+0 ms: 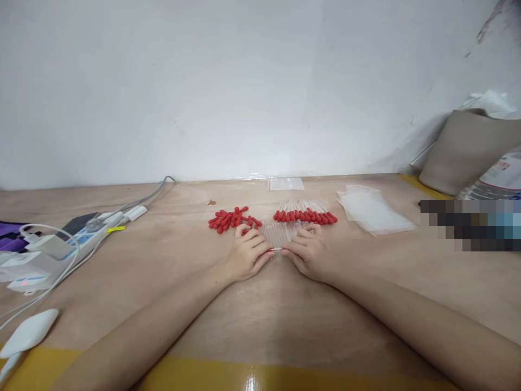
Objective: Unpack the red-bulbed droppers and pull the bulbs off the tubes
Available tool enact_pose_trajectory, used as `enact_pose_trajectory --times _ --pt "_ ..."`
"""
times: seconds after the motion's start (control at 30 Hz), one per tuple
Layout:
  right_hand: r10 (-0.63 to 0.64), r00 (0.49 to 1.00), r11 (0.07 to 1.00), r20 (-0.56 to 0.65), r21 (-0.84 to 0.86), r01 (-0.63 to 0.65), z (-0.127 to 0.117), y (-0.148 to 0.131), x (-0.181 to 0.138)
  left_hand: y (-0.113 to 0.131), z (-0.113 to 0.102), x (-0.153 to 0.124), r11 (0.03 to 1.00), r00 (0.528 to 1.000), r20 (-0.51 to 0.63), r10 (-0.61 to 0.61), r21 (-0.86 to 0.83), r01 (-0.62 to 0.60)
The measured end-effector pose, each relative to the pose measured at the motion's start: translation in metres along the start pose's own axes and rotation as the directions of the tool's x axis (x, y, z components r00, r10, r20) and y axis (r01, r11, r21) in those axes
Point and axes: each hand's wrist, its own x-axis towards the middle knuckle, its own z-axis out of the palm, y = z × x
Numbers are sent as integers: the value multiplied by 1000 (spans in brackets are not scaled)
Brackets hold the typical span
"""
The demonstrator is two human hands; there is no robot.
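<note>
My left hand (249,254) pinches a small red rubber dropper bulb (269,250), mostly hidden by the fingers. Facing it, my right hand (311,254) is closed on a thin clear dropper tube (278,250), which spans the short gap between both sets of fingertips. Just beyond the hands lies a row of clear tubes (277,232), partly covered by my fingers. A loose heap of red bulbs (230,218) is behind my left hand. Behind my right hand, several droppers with red bulbs (305,215) lie side by side, their tips towards the wall.
Clear zip bags (374,209) lie at the right, and another bag (285,184) lies by the wall. A power strip (87,236) with cables and a white charger (30,331) occupy the left. A grey bin (468,152) and a plastic bottle (499,176) stand back right.
</note>
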Motion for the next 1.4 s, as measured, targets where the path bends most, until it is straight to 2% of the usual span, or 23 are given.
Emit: enact_pose_trajectory --times 0.3,0.53,0.63,0.7,0.77,0.87,1.0,1.1,1.2,1.33,1.4 --pt "-145 988 989 -51 -51 142 -7 0 -7 -1 -8 -4 995 988 130 89 26 -93" --pt "-184 978 982 -97 -66 178 -9 1 -10 0 -13 -10 995 985 146 95 -1 -95" --pt "-100 983 994 -153 -50 93 -13 8 -9 -9 -17 -17 1000 989 144 20 -16 -18" --pt "39 982 997 -186 -53 -49 -15 12 -8 -21 -22 -21 992 986 112 -120 -17 122" --pt "171 967 980 -190 -71 -188 -14 15 -3 -37 -27 -24 948 947 44 -318 -17 319" --pt "271 950 952 -153 -103 -288 -6 15 4 -67 -29 -27 834 832 -69 -551 -38 550" --pt "266 954 949 -138 -136 -284 7 11 11 -104 -21 -35 685 666 -182 -723 -68 725" --pt "216 970 958 -107 -169 -232 10 9 12 -122 -11 -40 599 573 -184 -798 -147 787" --pt "200 979 965 -45 -166 -205 7 7 12 -129 -6 -41 550 531 -141 -835 -216 807" --pt "196 979 974 47 -126 -189 3 3 12 -127 -6 -41 544 552 -37 -833 -240 804" --pt "188 979 978 81 -102 -180 3 2 11 -126 -8 -41 538 547 -37 -836 -248 806"
